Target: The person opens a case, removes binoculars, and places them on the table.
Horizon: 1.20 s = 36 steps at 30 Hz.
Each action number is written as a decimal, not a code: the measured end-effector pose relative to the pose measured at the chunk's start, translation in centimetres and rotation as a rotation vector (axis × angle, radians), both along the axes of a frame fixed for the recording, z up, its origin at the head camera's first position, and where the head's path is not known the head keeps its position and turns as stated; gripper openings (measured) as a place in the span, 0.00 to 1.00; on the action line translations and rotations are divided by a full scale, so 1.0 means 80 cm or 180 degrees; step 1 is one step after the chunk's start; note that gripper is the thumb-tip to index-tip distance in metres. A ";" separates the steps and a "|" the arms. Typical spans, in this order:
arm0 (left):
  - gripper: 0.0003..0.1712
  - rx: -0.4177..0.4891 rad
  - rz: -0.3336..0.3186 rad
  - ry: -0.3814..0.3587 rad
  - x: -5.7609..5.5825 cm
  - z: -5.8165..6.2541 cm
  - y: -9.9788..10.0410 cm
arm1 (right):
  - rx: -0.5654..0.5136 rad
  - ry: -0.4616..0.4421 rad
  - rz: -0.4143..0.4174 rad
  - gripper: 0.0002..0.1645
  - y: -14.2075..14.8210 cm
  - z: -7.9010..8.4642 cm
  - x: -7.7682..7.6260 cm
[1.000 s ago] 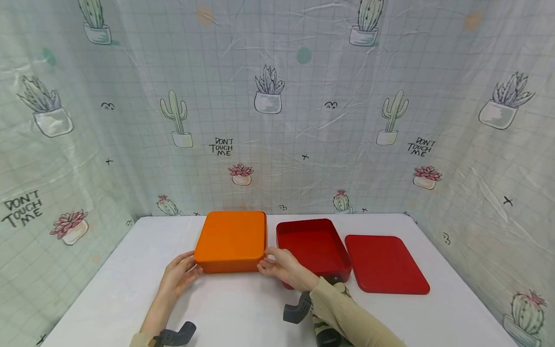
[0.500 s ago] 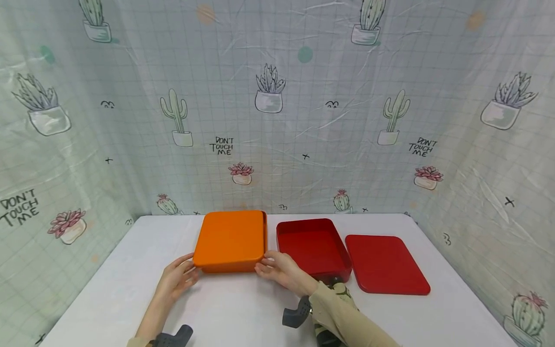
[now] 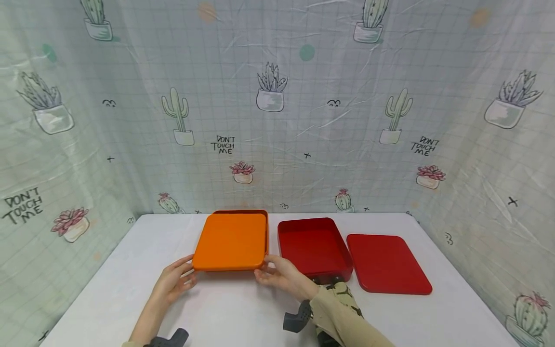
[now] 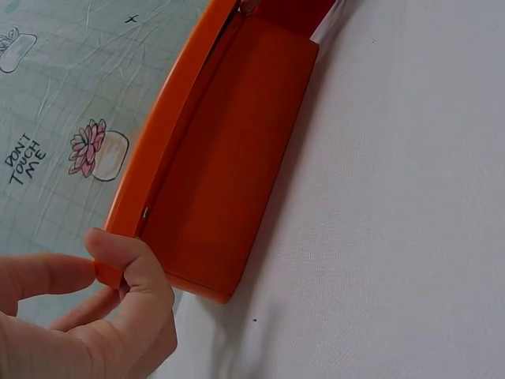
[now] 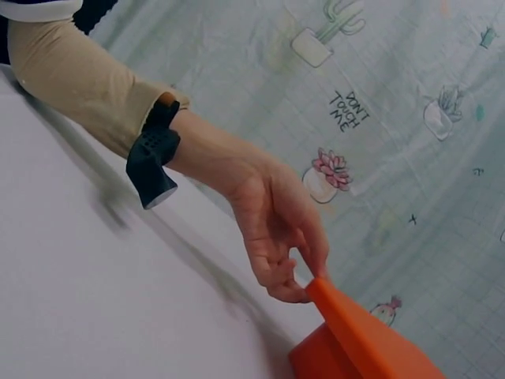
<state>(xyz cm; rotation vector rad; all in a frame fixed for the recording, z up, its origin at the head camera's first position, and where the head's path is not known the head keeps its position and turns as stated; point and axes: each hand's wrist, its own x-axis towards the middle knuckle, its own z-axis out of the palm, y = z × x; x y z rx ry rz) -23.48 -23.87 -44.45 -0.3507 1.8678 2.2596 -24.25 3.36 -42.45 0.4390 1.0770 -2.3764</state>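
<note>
Both hands have the orange lid (image 3: 231, 243) pinched at its near corners: left hand (image 3: 172, 279) on the left one, right hand (image 3: 288, 277) on the right. Lid is over the orange box (image 4: 229, 158), offset toward the person; box rim shows behind it and along the right. Left wrist view has a gap under the lid's near edge, so it's unseated there. Can't tell about contact at the back.

My take: move both corners at the same rate, or it'll likely skew and catch the rim. Light pinch, no pressing, so the box doesn't slide on the table (image 3: 112, 289). Watch the right forearm: red box (image 3: 315, 246) is just beside it. Red lid (image 3: 388, 262) is well apart.
</note>
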 end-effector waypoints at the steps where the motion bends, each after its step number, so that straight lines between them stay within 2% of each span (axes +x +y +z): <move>1: 0.28 0.0016 -0.0015 -0.0003 0.000 0.000 -0.001 | -0.0031 -0.0023 0.0001 0.26 0.000 0.000 0.001; 9: 0.28 0.0099 -0.0115 -0.0023 0.006 -0.003 -0.009 | -0.0237 -0.0139 0.0059 0.30 0.006 0.000 0.001; 13: 0.27 0.0141 -0.0170 -0.0027 0.010 -0.005 -0.014 | -0.0182 -0.0053 0.0120 0.30 0.009 -0.001 0.001; 19: 0.20 0.0245 -0.0176 -0.0036 0.015 -0.005 -0.018 | -0.0141 0.0086 0.0185 0.29 0.015 -0.002 0.003; 27: 0.26 0.0157 -0.0206 -0.0077 0.023 -0.006 -0.024 | -0.0255 0.0043 0.0369 0.26 0.017 -0.003 0.005; 36: 0.17 0.0234 -0.0301 -0.0077 0.034 -0.009 -0.034 | -0.0176 0.0064 0.0487 0.27 0.015 -0.006 0.009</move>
